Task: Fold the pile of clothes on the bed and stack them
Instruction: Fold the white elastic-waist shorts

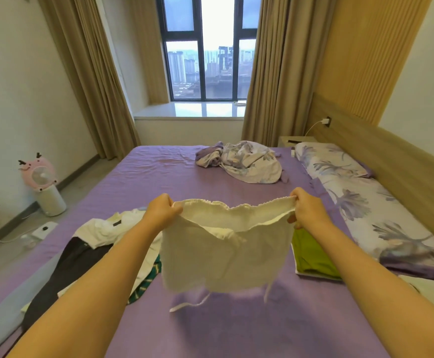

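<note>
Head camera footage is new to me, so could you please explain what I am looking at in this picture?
There is no machine here: a person wears one wide-angle camera on the head, looking forward and down, so the two bare arms reaching in from the bottom are theirs. The left hand and right hand each pinch a top corner of a white garment, holding it spread above the purple bed. On the left lies the unfolded pile of clothes, white and dark pieces. On the right sits a folded green garment. Farther back are a crumpled floral cover and a floral pillow.
</note>
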`<state>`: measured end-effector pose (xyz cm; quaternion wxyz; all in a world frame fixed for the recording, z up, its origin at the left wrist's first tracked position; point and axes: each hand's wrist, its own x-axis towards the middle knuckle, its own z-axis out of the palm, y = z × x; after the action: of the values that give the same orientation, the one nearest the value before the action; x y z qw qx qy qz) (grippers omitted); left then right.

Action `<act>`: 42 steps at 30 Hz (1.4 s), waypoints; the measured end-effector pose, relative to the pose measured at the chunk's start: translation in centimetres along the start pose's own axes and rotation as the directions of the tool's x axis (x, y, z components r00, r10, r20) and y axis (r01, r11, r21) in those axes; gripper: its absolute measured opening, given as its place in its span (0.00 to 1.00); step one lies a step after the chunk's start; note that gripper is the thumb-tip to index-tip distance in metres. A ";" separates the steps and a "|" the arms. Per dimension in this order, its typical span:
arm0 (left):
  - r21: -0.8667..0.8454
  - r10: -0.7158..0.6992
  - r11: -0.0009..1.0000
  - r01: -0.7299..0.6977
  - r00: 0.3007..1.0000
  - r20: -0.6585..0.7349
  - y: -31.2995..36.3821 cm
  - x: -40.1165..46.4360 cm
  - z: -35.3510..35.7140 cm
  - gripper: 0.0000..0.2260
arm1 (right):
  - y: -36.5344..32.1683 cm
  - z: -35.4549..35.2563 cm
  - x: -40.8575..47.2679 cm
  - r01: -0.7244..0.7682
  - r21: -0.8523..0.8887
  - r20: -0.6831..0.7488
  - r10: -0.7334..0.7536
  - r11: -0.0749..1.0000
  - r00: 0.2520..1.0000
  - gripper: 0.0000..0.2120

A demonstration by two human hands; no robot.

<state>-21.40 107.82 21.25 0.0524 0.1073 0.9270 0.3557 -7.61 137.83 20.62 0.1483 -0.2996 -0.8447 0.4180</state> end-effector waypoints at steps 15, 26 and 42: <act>0.344 0.040 0.939 -0.010 0.996 -0.080 3.3 -1.4 1.3 0.11 | 2.4 -3.5 0.3 0.076 -0.090 -0.012 -0.078 0.993 0.997 0.16; -0.060 -0.044 0.997 0.049 0.996 0.078 -0.1 -3.4 2.7 0.09 | 4.0 -4.2 -2.3 0.094 -0.132 0.227 -0.063 0.987 0.972 0.10; -0.018 -0.099 0.991 0.133 0.813 0.574 -6.6 -2.9 3.4 0.30 | 8.5 0.0 -1.7 0.134 -0.166 0.622 -0.001 0.977 0.783 0.28</act>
<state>-19.06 104.62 14.37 0.3522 0.1508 0.8628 0.3298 -3.01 140.73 13.84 -0.1525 -0.1290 -0.8946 0.3997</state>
